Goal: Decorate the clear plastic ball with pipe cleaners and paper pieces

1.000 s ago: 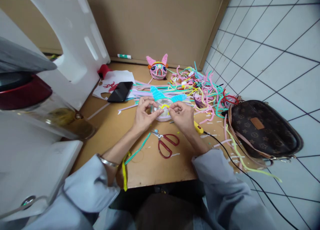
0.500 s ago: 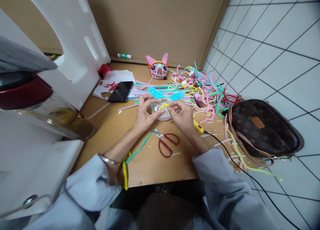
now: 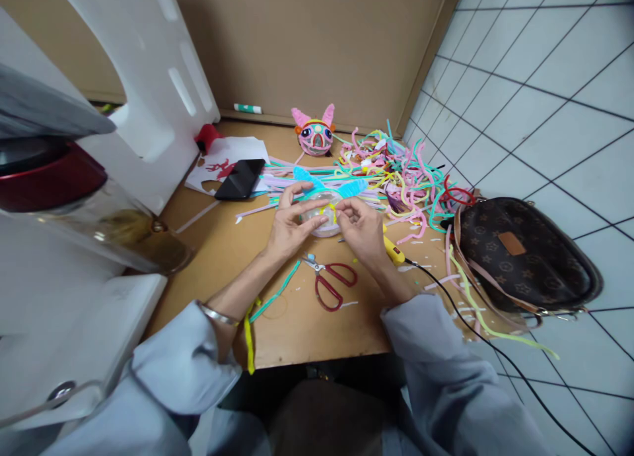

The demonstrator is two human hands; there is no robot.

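Note:
Between my hands is a round clear plastic ball (image 3: 324,229) with two blue fuzzy ears (image 3: 353,188) at its far side. My left hand (image 3: 288,228) steadies it from the left, the thumb along its near side and the fingers over the top. A short yellow pipe cleaner (image 3: 331,208) lies bent against the ball's surface. My right hand (image 3: 363,231) pinches its right end between thumb and fingertips. Red-handled scissors (image 3: 333,286) rest on the table just below the hands. Beside my right wrist lies a yellow corded tool (image 3: 393,251), its tip partly hidden.
Behind the ball, pipe cleaners (image 3: 409,179) lie in a tangled heap. A finished-looking pink-eared animal head (image 3: 316,139) stands at the back. A phone (image 3: 241,179) lies left on cut paper, a clear jug (image 3: 123,235) further left. A brown handbag (image 3: 529,255) sits right.
The yellow pipe cleaner has gone from a smooth arc to a more angular bend on the ball. My left fingers have spread and lifted slightly; my right hand has barely moved.

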